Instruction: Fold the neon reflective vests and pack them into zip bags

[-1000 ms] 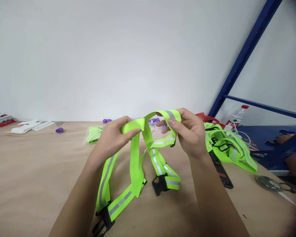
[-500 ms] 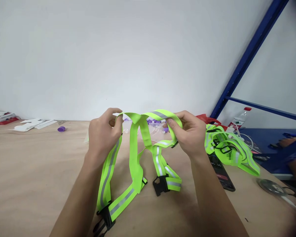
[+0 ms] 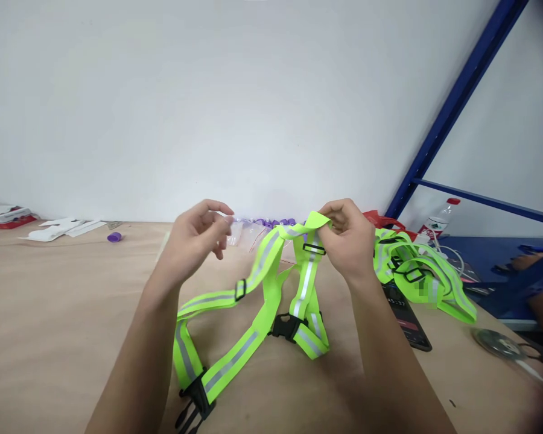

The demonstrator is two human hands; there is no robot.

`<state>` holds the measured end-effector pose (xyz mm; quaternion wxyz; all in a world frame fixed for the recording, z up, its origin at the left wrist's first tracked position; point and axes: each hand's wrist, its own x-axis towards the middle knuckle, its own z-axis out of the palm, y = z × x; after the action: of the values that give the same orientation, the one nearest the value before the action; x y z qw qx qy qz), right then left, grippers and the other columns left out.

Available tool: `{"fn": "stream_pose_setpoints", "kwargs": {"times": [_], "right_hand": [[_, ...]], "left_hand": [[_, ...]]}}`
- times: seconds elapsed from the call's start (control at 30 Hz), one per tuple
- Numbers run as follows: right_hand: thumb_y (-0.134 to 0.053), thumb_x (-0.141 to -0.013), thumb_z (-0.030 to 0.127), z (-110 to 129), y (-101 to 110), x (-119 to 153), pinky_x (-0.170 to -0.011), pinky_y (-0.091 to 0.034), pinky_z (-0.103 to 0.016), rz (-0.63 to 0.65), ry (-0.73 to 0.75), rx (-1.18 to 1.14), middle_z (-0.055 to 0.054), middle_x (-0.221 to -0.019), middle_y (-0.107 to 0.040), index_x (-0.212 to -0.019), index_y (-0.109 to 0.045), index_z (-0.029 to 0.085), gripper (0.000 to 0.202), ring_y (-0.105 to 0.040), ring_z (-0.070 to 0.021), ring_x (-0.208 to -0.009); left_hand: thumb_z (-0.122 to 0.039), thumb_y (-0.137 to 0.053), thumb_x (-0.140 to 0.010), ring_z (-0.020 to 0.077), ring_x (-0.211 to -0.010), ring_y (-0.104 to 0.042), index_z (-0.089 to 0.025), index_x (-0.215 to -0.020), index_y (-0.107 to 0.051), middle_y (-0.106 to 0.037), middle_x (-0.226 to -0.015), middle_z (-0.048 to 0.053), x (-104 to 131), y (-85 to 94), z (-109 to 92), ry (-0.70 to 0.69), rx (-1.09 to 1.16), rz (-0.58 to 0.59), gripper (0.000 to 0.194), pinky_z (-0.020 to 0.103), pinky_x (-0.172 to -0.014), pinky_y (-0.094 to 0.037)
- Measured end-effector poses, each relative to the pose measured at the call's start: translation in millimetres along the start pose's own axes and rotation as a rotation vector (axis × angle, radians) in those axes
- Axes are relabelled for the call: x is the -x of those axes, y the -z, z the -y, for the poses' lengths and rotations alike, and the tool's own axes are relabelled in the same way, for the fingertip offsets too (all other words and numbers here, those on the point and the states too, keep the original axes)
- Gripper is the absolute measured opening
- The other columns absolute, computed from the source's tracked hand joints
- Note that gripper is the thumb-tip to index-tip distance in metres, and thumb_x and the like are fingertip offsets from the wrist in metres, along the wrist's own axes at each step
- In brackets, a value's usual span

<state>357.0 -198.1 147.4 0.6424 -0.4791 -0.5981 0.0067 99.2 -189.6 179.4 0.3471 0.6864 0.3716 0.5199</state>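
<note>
A neon-yellow reflective strap harness (image 3: 263, 289) with grey stripes hangs from my right hand (image 3: 346, 238), whose thumb and fingers pinch its top. My left hand (image 3: 201, 238) is raised to the left of the straps, fingers apart and curved, holding nothing. A black buckle (image 3: 288, 327) joins straps below my right hand. Another black buckle part (image 3: 196, 398), with prongs, hangs at the lower left of the harness. Black slider rings sit on the straps, one (image 3: 240, 290) in the middle and one (image 3: 314, 248) beside my right hand.
More neon straps (image 3: 428, 277) lie on the wooden table (image 3: 63, 337) at right, by a phone (image 3: 409, 319), a bottle (image 3: 441, 218) and a round clear object (image 3: 498, 342). Behind are plastic bags with purple pieces (image 3: 276, 223). A purple cap (image 3: 114, 237) and white papers (image 3: 63, 229) lie left.
My left hand has let go of the strap and its fingers have spread. The harness's left strap has dropped, and its top is now gathered at my right hand.
</note>
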Motion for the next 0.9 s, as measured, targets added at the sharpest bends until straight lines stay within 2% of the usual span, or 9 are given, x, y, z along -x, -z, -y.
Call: {"fn": "stream_pose_setpoints", "kwargs": {"times": [0.17,0.3,0.4,0.47,0.6,0.67,0.77,0.83,0.9], "right_hand": [[-0.065,-0.076,0.022,7.9,-4.1,2.5,-0.049,-0.043,-0.025,0.098,-0.131,-0.250,0.000,-0.074,-0.070,-0.090,-0.065,0.022,0.014,-0.060,-0.0139,-0.055],[-0.063,-0.080,0.024,19.9,-2.0,5.5,-0.041,-0.031,-0.023,0.101,-0.129,-0.208,0.003,-0.056,-0.059,-0.088,-0.074,0.019,0.015,-0.044,-0.0093,-0.043],[-0.061,-0.085,0.029,24.9,-0.9,6.7,-0.043,-0.033,-0.023,0.144,-0.137,-0.224,0.002,-0.056,-0.057,-0.085,-0.075,0.018,0.018,-0.046,-0.0101,-0.046],[-0.061,-0.087,0.032,25.3,-0.3,6.3,-0.045,-0.033,-0.023,0.166,-0.135,-0.224,0.002,-0.057,-0.054,-0.078,-0.072,0.017,0.021,-0.046,-0.0099,-0.049],[-0.066,-0.085,0.040,24.9,7.4,1.2,-0.044,-0.028,-0.022,0.293,-0.169,-0.243,0.004,-0.052,-0.044,-0.061,-0.061,0.017,0.034,-0.038,-0.0081,-0.048],[-0.067,-0.084,0.048,26.0,16.0,-2.3,-0.041,-0.026,-0.022,0.559,-0.249,-0.294,0.005,-0.049,-0.045,-0.060,-0.063,0.016,0.040,-0.037,-0.0076,-0.044],[-0.069,-0.084,0.052,27.6,29.6,-3.7,-0.040,-0.031,-0.022,1.009,-0.312,-0.372,0.003,-0.050,-0.053,-0.073,-0.075,0.015,0.039,-0.042,-0.0081,-0.040],[-0.069,-0.085,0.053,27.4,34.7,-1.2,-0.040,-0.036,-0.023,1.086,-0.292,-0.495,0.003,-0.047,-0.055,-0.081,-0.078,0.016,0.038,-0.044,-0.0090,-0.038],[-0.067,-0.085,0.058,26.5,35.3,1.7,-0.039,-0.038,-0.025,0.953,-0.275,-0.661,0.003,-0.044,-0.053,-0.081,-0.076,0.018,0.041,-0.043,-0.0100,-0.035]], "left_hand": [[-0.054,-0.061,-0.089,0.0218,-0.084,-0.066,-0.020,-0.094,-0.070,-0.071,-0.090,0.005,2.4,-17.9,5.7,0.053,-0.304,0.329,0.036,0.032,-0.071,-0.051],[-0.065,-0.052,-0.090,0.0186,-0.061,-0.057,-0.018,-0.077,-0.071,-0.062,-0.065,0.002,0.1,-29.7,14.3,0.121,-0.484,0.532,0.052,0.030,-0.055,-0.037],[-0.061,-0.053,-0.092,0.0174,-0.061,-0.059,-0.018,-0.078,-0.074,-0.063,-0.063,0.001,-3.2,-37.1,21.1,0.130,-0.287,0.659,0.050,0.029,-0.057,-0.040],[-0.055,-0.055,-0.094,0.0206,-0.080,-0.067,-0.018,-0.086,-0.077,-0.073,-0.081,0.005,-5.7,-40.6,25.8,0.074,-0.064,0.654,0.044,0.030,-0.072,-0.049],[-0.050,-0.061,-0.094,0.0256,-0.098,-0.071,-0.016,-0.101,-0.077,-0.077,-0.102,0.011,-10.2,-38.8,33.1,0.046,0.240,0.424,0.039,0.037,-0.089,-0.053],[-0.050,-0.063,-0.093,0.0250,-0.091,-0.073,-0.015,-0.103,-0.075,-0.077,-0.099,0.012,-11.5,-33.9,33.5,0.099,0.336,0.344,0.038,0.036,-0.084,-0.057],[-0.047,-0.064,-0.093,0.0223,-0.075,-0.074,-0.014,-0.099,-0.071,-0.078,-0.094,0.013,-11.8,-24.9,28.7,0.171,0.441,0.364,0.034,0.031,-0.064,-0.059],[-0.043,-0.066,-0.092,0.0203,-0.063,-0.072,-0.015,-0.097,-0.068,-0.078,-0.088,0.011,-10.9,-19.0,24.0,0.186,0.493,0.442,0.028,0.028,-0.054,-0.057],[-0.038,-0.068,-0.091,0.0176,-0.051,-0.068,-0.016,-0.098,-0.065,-0.076,-0.076,0.007,-8.9,-13.6,20.7,0.179,0.549,0.542,0.024,0.026,-0.048,-0.054]]}}
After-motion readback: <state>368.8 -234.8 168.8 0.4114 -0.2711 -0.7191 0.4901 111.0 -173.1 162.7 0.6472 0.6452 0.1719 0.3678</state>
